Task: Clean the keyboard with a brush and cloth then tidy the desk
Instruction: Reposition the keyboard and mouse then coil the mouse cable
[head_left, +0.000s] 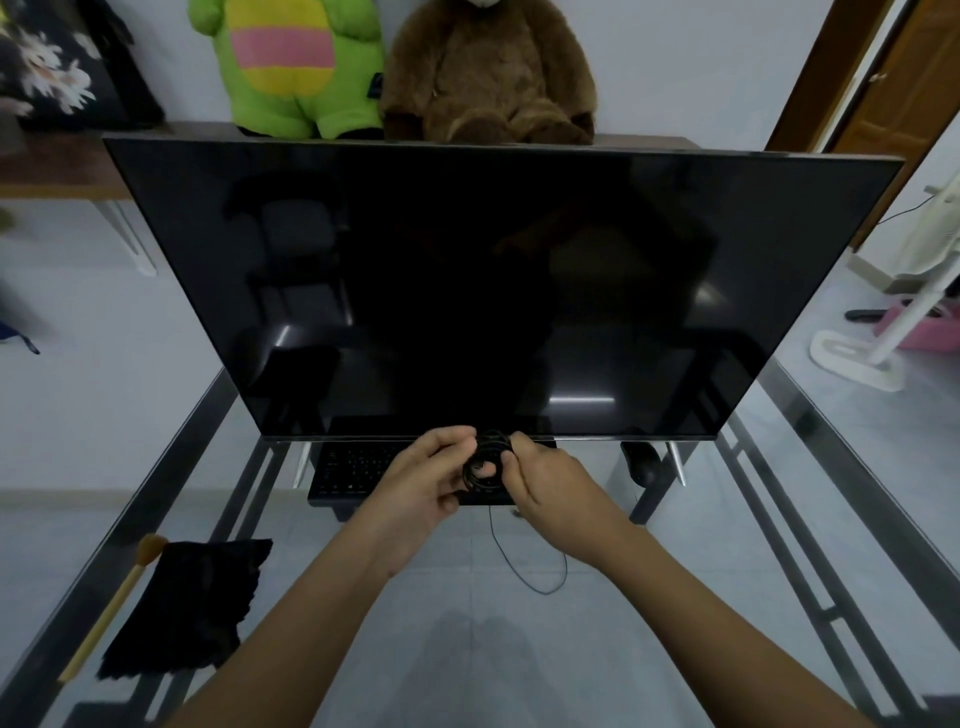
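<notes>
A black keyboard (353, 467) lies on the glass desk (597, 649) under the front edge of a big dark monitor. Above it, my left hand (426, 480) and my right hand (550, 480) both grip a coiled black cable (485, 460); a loose end of the cable hangs down in a loop toward me. At the desk's near left lies a black cloth (192, 608), with a wooden-handled brush (111, 608) along its left side, bristles pointing away from me.
The monitor (493, 286) fills the middle of the desk on thin metal feet. A black mouse (644, 462) sits right of the keyboard. Two plush toys sit on a shelf behind. A white fan base (852, 358) stands on the floor at right.
</notes>
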